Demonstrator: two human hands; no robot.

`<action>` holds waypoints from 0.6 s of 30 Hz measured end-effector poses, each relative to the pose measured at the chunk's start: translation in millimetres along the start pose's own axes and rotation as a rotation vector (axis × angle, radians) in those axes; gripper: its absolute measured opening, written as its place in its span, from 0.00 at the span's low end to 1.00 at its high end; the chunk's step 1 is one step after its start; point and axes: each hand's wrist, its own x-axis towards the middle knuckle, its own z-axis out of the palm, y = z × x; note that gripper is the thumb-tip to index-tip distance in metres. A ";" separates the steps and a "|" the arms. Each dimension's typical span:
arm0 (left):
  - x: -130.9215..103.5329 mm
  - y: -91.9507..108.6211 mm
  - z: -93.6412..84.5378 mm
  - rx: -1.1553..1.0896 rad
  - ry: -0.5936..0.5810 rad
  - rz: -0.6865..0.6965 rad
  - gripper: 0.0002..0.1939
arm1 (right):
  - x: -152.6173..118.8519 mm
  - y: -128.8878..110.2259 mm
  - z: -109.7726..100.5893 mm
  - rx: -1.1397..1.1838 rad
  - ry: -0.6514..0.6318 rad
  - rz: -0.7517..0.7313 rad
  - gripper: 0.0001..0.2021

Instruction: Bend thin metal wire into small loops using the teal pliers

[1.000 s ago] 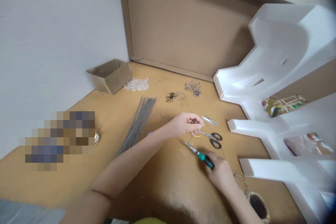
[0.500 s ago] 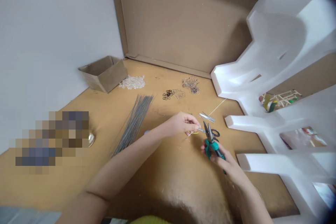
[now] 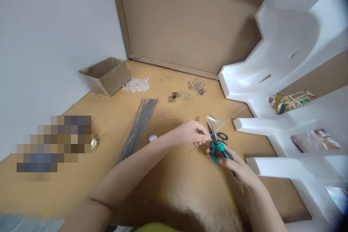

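My left hand (image 3: 197, 133) is closed in a pinch on a thin pale wire (image 3: 233, 116), whose far part slants up to the right. A short end pokes out below the fingers. My right hand (image 3: 228, 157) grips long-nose pliers (image 3: 217, 145) with teal and black handles. The plier jaws are spread and point upward, right beside my left fingertips. Whether they touch the wire cannot be made out. Behind the pliers lies a pair of scissors (image 3: 223, 136) with black handles, its blades mostly hidden.
Short silver rods (image 3: 214, 120) lie above the pliers. A bundle of grey wires (image 3: 138, 128) is left of my hands, near a round cap (image 3: 153, 137). Black rings (image 3: 173, 97), clear pieces (image 3: 137, 84) and a cardboard box (image 3: 107, 79) stand farther back. White foam (image 3: 244, 125) borders the right.
My left fingers have shifted slightly right, closer to the pliers. The plier jaws have tilted left and spread wider. More of the round cap shows beside my left forearm.
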 end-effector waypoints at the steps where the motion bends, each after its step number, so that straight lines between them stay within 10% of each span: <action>1: -0.1 0.7 1.7 0.006 -0.011 -0.005 0.09 | 1.4 -1.1 -0.2 -0.006 -0.012 -0.003 0.19; 18: -0.7 3.3 2.9 0.044 -0.023 -0.020 0.07 | 4.4 -2.5 -0.2 0.111 -0.059 0.014 0.16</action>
